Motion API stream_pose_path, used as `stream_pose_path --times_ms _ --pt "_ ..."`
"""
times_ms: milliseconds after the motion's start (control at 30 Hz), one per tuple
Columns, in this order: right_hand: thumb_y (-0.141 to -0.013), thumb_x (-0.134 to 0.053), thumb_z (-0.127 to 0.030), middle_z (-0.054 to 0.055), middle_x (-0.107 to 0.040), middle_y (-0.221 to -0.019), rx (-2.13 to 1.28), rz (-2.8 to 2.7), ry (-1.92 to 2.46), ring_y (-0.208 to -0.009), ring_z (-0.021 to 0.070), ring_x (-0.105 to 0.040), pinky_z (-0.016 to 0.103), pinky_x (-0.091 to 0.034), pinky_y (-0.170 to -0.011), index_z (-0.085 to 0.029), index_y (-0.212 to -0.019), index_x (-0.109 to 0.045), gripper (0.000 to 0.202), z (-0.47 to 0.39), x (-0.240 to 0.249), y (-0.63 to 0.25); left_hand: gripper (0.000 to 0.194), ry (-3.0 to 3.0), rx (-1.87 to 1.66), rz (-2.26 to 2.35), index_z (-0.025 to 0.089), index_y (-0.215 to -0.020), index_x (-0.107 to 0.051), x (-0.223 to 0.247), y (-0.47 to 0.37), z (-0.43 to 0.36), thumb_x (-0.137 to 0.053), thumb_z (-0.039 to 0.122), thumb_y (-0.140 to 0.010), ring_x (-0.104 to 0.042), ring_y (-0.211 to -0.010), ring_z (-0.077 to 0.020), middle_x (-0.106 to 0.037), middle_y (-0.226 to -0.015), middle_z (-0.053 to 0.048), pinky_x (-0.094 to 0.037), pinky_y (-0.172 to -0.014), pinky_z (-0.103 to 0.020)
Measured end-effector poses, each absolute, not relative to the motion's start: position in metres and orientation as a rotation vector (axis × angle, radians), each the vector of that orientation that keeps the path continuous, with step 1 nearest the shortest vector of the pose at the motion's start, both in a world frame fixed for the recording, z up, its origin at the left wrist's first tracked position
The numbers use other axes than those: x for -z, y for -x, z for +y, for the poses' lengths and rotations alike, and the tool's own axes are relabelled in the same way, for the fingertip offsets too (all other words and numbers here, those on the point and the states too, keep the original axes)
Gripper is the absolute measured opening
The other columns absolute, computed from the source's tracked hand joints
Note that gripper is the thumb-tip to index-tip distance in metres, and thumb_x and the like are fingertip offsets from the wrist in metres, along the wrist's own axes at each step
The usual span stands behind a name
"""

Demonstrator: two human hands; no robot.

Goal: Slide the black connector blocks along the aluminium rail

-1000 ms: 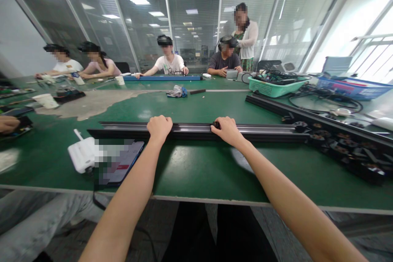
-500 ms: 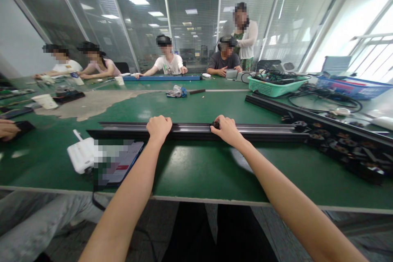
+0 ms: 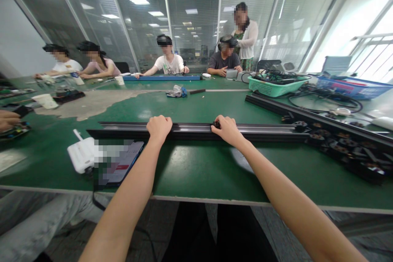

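Note:
A long black channel-shaped rail [image 3: 190,132] lies crosswise on the green table [image 3: 196,180], with a shiny strip along its inside. My left hand [image 3: 159,127] is closed around the rail left of its middle. Right of the middle, my right hand [image 3: 226,127] pinches a small black part [image 3: 216,124] that sits in the channel; my fingers cover much of it. Another small dark piece [image 3: 299,124] is at the rail's right end.
A white device [image 3: 80,154] and a tablet-like object [image 3: 125,163] lie front left. More black rails and dark parts [image 3: 340,145] are at the right, behind them a green basket [image 3: 276,86] and a blue basket [image 3: 356,86]. Several people sit across; a neighbour's hand [image 3: 7,120] shows far left.
My hands and the rail look unchanged. At the far left, the neighbour's hand and the dark object have shifted, and a part with coloured bits now shows beneath them.

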State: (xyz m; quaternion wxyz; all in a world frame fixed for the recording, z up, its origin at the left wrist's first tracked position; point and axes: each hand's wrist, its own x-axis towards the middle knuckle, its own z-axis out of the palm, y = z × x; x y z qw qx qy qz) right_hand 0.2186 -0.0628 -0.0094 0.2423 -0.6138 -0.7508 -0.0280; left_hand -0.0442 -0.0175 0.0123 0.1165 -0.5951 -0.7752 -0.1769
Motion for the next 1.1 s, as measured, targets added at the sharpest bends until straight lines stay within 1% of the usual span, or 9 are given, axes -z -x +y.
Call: stream_pose_path --times_ms 333,600,733,900,1100 --pt "-0.087 -0.050 -0.039 0.008 -0.066 -0.087 0.087 -2.031 1.698 -0.089 0.0250 -0.056 0.034 -0.032 -0.082 -0.018 -0.096 -0.056 0.024 -0.0625 0.0087 -0.2240 0.050 1.753 0.510 -2.276 0.006 -0.105 -0.073 -0.0139 0.0435 -0.0189 -0.034 0.031 -0.088 -0.064 -0.099 -0.0338 -0.070 -0.096 -0.024 -0.050 -0.080 -0.040" --pt "-0.086 -0.050 -0.040 0.008 -0.066 -0.087 0.104 -2.022 1.704 -0.089 0.0255 -0.058 0.034 -0.032 -0.081 -0.018 -0.097 -0.056 0.025 -0.0646 0.0080 -0.2238 0.050 1.765 0.498 -2.280 0.007 -0.105 -0.074 -0.0128 0.0446 -0.0176 -0.034 0.032 -0.088 -0.064 -0.098 -0.0341 -0.070 -0.096 -0.024 -0.051 -0.079 -0.040" --pt "-0.088 -0.049 -0.039 0.008 -0.067 -0.088 0.124 -2.035 1.695 -0.090 0.0259 -0.058 0.034 -0.031 -0.082 -0.018 -0.096 -0.055 0.024 -0.0674 0.0072 -0.2231 0.050 1.761 0.498 -2.273 0.006 -0.105 -0.073 -0.0132 0.0441 -0.0184 -0.034 0.032 -0.088 -0.064 -0.098 -0.0341 -0.070 -0.096 -0.023 -0.051 -0.079 -0.040" --pt "-0.091 -0.048 -0.045 0.010 -0.068 -0.092 0.137 -2.035 1.718 -0.093 0.0274 -0.060 0.035 -0.032 -0.082 -0.018 -0.097 -0.054 0.029 -0.0696 0.0072 -0.2212 0.050 1.763 0.504 -2.260 0.006 -0.104 -0.074 -0.0118 0.0449 -0.0170 -0.034 0.033 -0.088 -0.064 -0.098 -0.0350 -0.070 -0.096 -0.023 -0.051 -0.078 -0.041" --pt "-0.093 -0.048 -0.043 0.011 -0.070 -0.092 0.145 -1.990 1.800 -0.091 0.0270 -0.062 0.034 -0.032 -0.081 -0.018 -0.100 -0.054 0.027 -0.0709 0.0070 -0.2169 0.051 1.762 0.496 -2.269 0.007 -0.106 -0.074 -0.0110 0.0450 -0.0155 -0.033 0.033 -0.089 -0.064 -0.098 -0.0339 -0.070 -0.096 -0.023 -0.050 -0.079 -0.040"
